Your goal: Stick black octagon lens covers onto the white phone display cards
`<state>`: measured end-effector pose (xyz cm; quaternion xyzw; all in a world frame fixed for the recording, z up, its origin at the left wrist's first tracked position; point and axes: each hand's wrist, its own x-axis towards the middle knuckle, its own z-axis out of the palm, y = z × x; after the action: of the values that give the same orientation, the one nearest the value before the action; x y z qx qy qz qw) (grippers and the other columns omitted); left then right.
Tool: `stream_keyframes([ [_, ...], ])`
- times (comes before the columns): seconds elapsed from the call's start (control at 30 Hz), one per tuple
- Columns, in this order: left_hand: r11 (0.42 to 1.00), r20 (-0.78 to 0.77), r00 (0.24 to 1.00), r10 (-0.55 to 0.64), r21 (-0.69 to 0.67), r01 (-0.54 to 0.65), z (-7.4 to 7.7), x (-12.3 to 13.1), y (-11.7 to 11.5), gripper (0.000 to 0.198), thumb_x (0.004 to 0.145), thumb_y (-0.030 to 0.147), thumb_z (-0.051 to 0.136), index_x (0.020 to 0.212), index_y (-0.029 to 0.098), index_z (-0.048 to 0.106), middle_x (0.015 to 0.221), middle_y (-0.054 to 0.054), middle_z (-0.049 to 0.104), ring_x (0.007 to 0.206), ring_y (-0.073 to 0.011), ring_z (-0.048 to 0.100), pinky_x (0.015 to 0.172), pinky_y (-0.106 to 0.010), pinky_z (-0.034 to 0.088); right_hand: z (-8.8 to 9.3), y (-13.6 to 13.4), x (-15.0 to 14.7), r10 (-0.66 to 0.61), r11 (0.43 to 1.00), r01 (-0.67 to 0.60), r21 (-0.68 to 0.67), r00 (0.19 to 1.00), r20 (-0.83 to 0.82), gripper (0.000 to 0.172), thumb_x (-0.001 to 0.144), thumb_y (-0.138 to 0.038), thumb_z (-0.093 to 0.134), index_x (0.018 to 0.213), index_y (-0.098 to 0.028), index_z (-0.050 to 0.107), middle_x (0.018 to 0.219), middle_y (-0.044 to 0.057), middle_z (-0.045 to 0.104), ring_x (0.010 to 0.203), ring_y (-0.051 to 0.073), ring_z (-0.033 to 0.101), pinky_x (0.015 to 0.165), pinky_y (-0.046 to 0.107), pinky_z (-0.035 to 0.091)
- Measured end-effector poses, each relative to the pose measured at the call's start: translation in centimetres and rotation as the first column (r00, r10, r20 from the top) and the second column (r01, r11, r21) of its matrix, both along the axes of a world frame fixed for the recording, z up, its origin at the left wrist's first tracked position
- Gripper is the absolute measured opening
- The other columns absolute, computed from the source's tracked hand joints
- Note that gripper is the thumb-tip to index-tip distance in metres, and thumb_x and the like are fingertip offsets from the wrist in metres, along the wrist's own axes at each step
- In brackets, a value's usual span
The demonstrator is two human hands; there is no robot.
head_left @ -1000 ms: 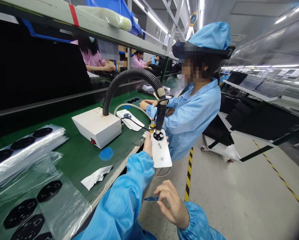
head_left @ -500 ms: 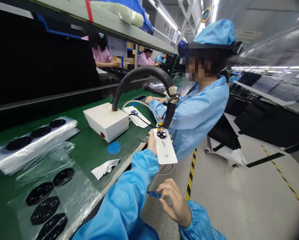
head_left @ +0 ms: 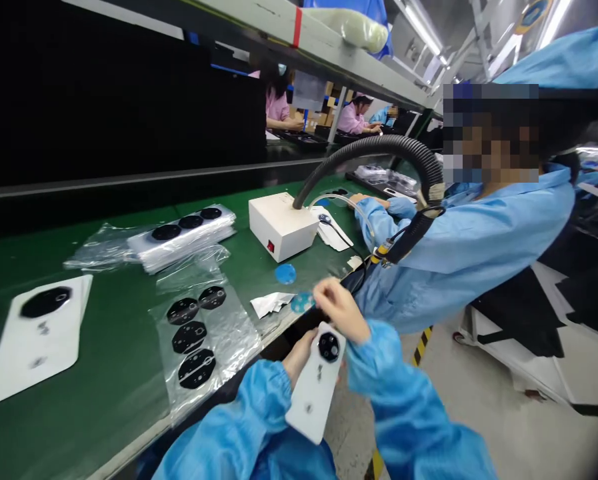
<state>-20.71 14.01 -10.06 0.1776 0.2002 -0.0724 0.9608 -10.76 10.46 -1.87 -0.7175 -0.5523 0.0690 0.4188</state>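
My left hand grips a white phone back panel with a round black camera ring at its upper end. My right hand is pinched just above the panel, at the mat's edge. A blue speckled film disc sits at its fingertips and looks held, though it may rest on the mat. A plain blue disc lies further out on the green mat. Crumpled white paper lies beside the film disc.
A white box carries a black flexible hose that arches over to a co-worker in a blue smock, who reaches across the mat. A plastic bag of black camera rings, a wrapped stack and a white panel lie left.
The panel has moved from under the hose nozzle towards me. My right hand has risen from low near my lap to just above the panel. The view has swung left.
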Motion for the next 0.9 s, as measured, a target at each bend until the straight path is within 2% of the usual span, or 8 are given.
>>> stream_keyframes([
  [0.1, 1.000, -0.071, 0.997, -0.006, 0.002, 0.006, 0.8, -6.0, 0.0, 0.058, 0.085, 0.052, 0.035, 0.136, 0.026, 0.028, 0.073, -0.006, 0.066, 0.061, -0.0230, 0.064, 0.054, -0.034, 0.047, -0.6, 7.2, 2.9, -0.030, 0.987, 0.034, -0.158, 0.999, 0.027, 0.011, 0.082, -0.021, 0.045, 0.071, -0.019, 0.043, 0.061, -0.002, 0.051, 0.058, 0.011, 0.051, 0.057, 0.022, 0.043],
  [0.2, 0.991, -0.044, 0.990, 0.134, 0.028, -0.133, 3.5, -10.8, 0.3, 0.066, 0.084, 0.054, 0.036, 0.141, 0.026, 0.016, 0.085, -0.011, 0.069, 0.068, -0.0247, 0.067, 0.064, -0.035, 0.048, -1.8, 11.1, 3.8, -0.080, 0.953, 0.113, -0.280, 0.988, 0.129, 0.009, 0.078, -0.016, 0.050, 0.070, -0.018, 0.046, 0.066, 0.001, 0.053, 0.064, 0.014, 0.052, 0.063, 0.026, 0.042],
  [0.37, 0.920, -0.090, 0.917, 0.387, 0.100, -0.379, 7.7, -16.9, 1.7, 0.072, 0.084, 0.052, 0.035, 0.143, 0.022, 0.005, 0.090, -0.017, 0.070, 0.069, -0.0275, 0.068, 0.069, -0.039, 0.049, -0.9, 10.9, 1.1, -0.123, 0.929, 0.237, -0.285, 0.923, 0.365, 0.008, 0.076, -0.010, 0.048, 0.082, -0.015, 0.049, 0.097, 0.016, 0.050, 0.093, 0.028, 0.047, 0.073, 0.039, 0.038],
  [0.47, 0.818, -0.158, 0.809, 0.566, 0.228, -0.528, 8.7, -19.8, 2.9, 0.065, 0.087, 0.046, 0.034, 0.142, 0.030, 0.002, 0.090, -0.015, 0.071, 0.069, -0.0302, 0.068, 0.063, -0.042, 0.050, 0.5, 10.4, -2.8, 0.018, 0.953, 0.111, -0.281, 0.908, 0.419, 0.007, 0.082, -0.017, 0.045, 0.086, -0.017, 0.051, 0.099, 0.012, 0.050, 0.097, 0.026, 0.046, 0.080, 0.037, 0.039],
  [0.6, 0.696, -0.186, 0.680, 0.709, 0.338, -0.633, 9.4, -21.9, 3.9, 0.054, 0.089, 0.040, 0.030, 0.140, 0.038, 0.012, 0.095, -0.012, 0.070, 0.071, -0.0303, 0.068, 0.062, -0.046, 0.052, 0.2, 12.7, -7.6, 0.404, 0.896, -0.294, -0.332, 0.851, 0.336, 0.006, 0.084, -0.019, 0.047, 0.086, -0.018, 0.053, 0.092, 0.006, 0.050, 0.088, 0.018, 0.051, 0.080, 0.030, 0.042],
  [0.67, 0.664, -0.179, 0.648, 0.741, 0.340, -0.666, 9.8, -22.2, 3.9, 0.051, 0.089, 0.040, 0.029, 0.139, 0.039, 0.015, 0.096, -0.011, 0.070, 0.069, -0.0300, 0.068, 0.058, -0.045, 0.052, -0.7, 14.6, -8.4, 0.438, 0.875, -0.328, -0.357, 0.850, 0.291, 0.008, 0.080, -0.018, 0.055, 0.088, -0.017, 0.054, 0.093, 0.005, 0.050, 0.082, 0.016, 0.053, 0.077, 0.030, 0.045],
  [0.77, 0.659, -0.147, 0.648, 0.747, 0.291, -0.694, 10.2, -22.4, 3.5, 0.054, 0.089, 0.043, 0.025, 0.140, 0.038, 0.007, 0.093, -0.013, 0.070, 0.067, -0.0303, 0.068, 0.056, -0.045, 0.052, -1.9, 16.8, -8.1, 0.448, 0.860, -0.332, -0.389, 0.856, 0.260, 0.021, 0.073, -0.021, 0.064, 0.091, -0.015, 0.055, 0.091, 0.005, 0.049, 0.073, 0.013, 0.054, 0.075, 0.030, 0.047],
  [0.9, 0.646, -0.081, 0.645, 0.760, 0.201, -0.736, 10.3, -22.7, 3.0, 0.061, 0.089, 0.044, 0.030, 0.141, 0.035, -0.001, 0.087, -0.013, 0.071, 0.068, -0.0265, 0.069, 0.063, -0.040, 0.051, -2.2, 17.5, -7.2, 0.470, 0.844, -0.355, -0.401, 0.850, 0.238, 0.030, 0.069, -0.027, 0.069, 0.094, -0.015, 0.056, 0.092, 0.005, 0.049, 0.070, 0.014, 0.054, 0.075, 0.033, 0.048],
])
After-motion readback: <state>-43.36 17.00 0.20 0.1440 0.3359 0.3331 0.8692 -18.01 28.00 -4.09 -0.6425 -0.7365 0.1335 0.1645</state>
